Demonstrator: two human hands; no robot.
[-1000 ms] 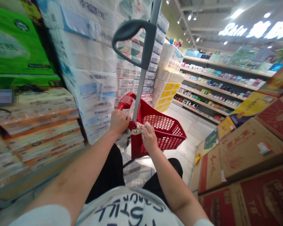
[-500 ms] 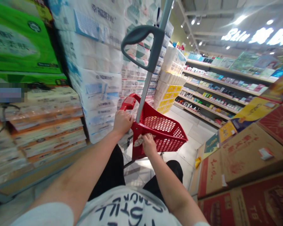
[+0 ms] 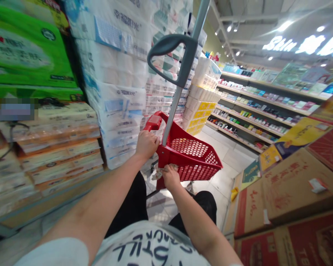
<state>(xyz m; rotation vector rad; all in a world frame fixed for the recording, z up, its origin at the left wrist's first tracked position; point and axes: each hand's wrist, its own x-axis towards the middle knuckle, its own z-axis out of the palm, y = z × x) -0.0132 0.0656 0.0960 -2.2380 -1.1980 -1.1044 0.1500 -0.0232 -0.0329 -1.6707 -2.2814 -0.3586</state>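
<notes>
The person's left hand (image 3: 147, 143) was closed round the red plastic handle (image 3: 154, 123) of the shopping cart, knuckles up, with part of the handle showing beyond the fist. The right hand (image 3: 170, 177), lower and just to the right of it, had its fingers bent over a crumpled, pale, mottled cloth or tissue (image 3: 157, 174) — which of the two could not be told — and pressed close to the cart's near wall. A loose end of the wad stuck out to the left of those fingers.

Directly ahead of both hands was the red plastic basket (image 3: 201, 173) of the cart, pierced with small holes. It looked stiff and probably rather smooth; on its wheels the cart would likely roll or swivel under a sideways push, so the handle in the left fist seemed the sound place to steady it. The wad looked light and limp, perhaps easily torn if paper, and best pinched at its bunched middle, under the right fingers.

Above the left hand rose a slanting grey metal pole (image 3: 170, 122) with a dark grey loop-shaped grip (image 3: 186, 61). Farther out, white wrapped paper rolls (image 3: 122, 96) stood beyond the left hand, brown and red cardboard cartons (image 3: 288, 184) well to the right.
</notes>
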